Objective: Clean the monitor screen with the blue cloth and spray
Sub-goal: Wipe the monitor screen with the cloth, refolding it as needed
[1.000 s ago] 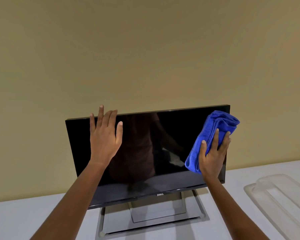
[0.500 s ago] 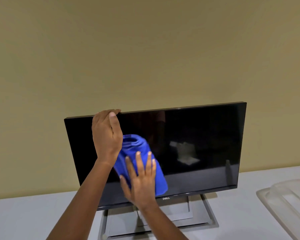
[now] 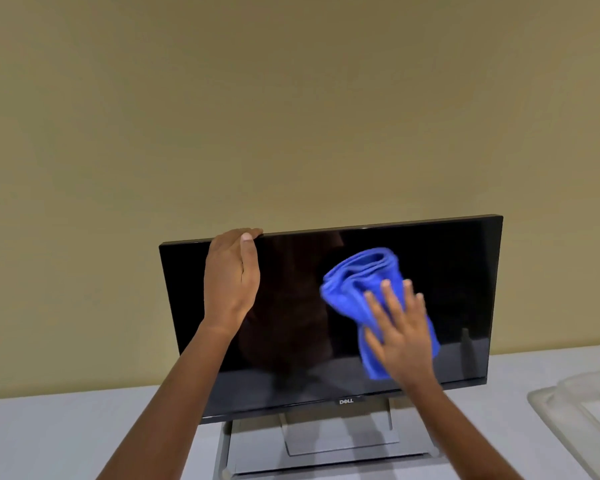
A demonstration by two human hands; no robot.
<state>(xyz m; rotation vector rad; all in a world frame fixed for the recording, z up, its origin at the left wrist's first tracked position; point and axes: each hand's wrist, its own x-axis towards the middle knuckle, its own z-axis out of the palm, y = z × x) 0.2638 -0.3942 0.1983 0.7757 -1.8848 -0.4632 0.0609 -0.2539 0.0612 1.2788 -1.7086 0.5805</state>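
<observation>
A black Dell monitor (image 3: 291, 323) stands on a grey stand on the white table, its screen dark and tilted back. My left hand (image 3: 231, 275) grips the monitor's top edge near the left, fingers curled over the rim. My right hand (image 3: 400, 336) lies flat with fingers spread, pressing a bunched blue cloth (image 3: 357, 275) against the right half of the screen. The cloth sticks out above and below my fingers. No spray bottle is in view.
A clear plastic tray or lid (image 3: 582, 410) lies on the white table (image 3: 66, 438) at the right edge. A plain beige wall stands close behind the monitor. The monitor's grey stand base (image 3: 326, 448) sits between my forearms.
My right hand has swept the blue cloth from the screen's lower left-centre to its right half. My left hand still grips the top edge.
</observation>
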